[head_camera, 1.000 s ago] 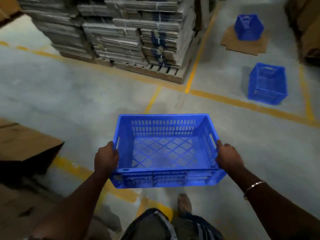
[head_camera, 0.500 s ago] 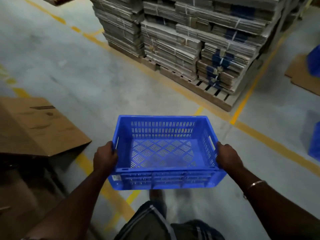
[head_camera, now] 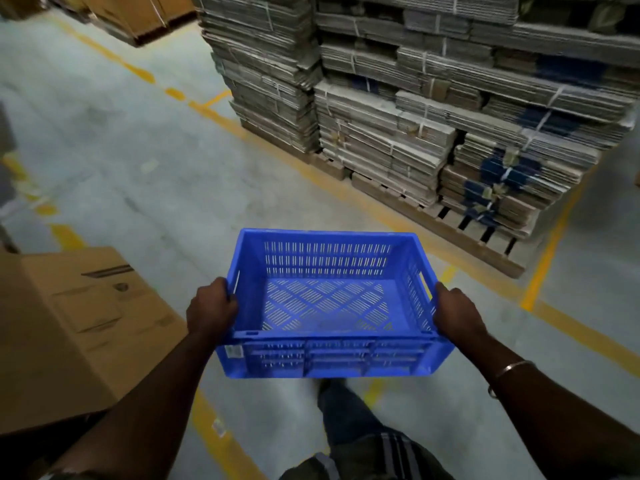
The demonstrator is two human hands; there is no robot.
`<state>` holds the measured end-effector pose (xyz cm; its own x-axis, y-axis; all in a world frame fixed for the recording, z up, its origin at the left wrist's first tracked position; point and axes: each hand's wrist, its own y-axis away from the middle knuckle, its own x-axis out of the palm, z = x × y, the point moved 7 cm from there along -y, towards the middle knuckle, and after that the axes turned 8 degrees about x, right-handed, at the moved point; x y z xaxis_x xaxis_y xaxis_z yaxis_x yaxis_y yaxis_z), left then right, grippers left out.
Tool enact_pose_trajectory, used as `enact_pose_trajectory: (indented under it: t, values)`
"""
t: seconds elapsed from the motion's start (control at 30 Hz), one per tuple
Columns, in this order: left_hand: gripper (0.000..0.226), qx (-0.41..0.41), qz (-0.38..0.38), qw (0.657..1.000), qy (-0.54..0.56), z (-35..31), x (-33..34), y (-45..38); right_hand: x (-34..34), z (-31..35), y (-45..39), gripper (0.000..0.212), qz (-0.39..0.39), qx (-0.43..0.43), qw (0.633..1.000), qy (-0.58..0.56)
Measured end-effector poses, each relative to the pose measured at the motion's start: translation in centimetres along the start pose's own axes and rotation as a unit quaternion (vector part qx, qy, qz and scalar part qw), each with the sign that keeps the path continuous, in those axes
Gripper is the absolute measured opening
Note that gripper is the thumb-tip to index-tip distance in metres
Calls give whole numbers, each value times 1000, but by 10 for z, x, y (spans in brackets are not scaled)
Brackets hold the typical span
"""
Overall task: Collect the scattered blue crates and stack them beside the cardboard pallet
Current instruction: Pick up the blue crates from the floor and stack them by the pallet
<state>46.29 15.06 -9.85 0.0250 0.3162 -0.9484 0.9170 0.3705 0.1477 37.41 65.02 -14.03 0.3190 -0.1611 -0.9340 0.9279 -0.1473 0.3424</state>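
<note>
I carry an empty blue crate level in front of me, above the grey floor. My left hand grips its left rim and my right hand grips its right rim by the handle slot. The cardboard pallet, a wooden pallet piled high with bundled flat cardboard, stands ahead and to the right, its near corner a short way past the crate. No other blue crate is in view.
A large brown carton sits close on my left. More cartons stand at the far upper left. Yellow floor lines run along the pallet's edge and under my feet. Open concrete floor lies ahead left.
The view has swung left as I walk: the two crates on the floor at the right have left the frame, and the cardboard pallet is nearer. My hold on the crate is unchanged.
</note>
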Motion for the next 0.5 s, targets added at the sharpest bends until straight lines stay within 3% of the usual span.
enact_pose_trajectory:
  t: [0.3,0.5]
  values:
    - [25,-63,20,998,-2,48,-51,-206,-30,165,-151,49,29,0,1000,-5]
    - [23,-47,71,996,-13,73,-51,-330,-38,235,-209,51,42,34,998,-16]
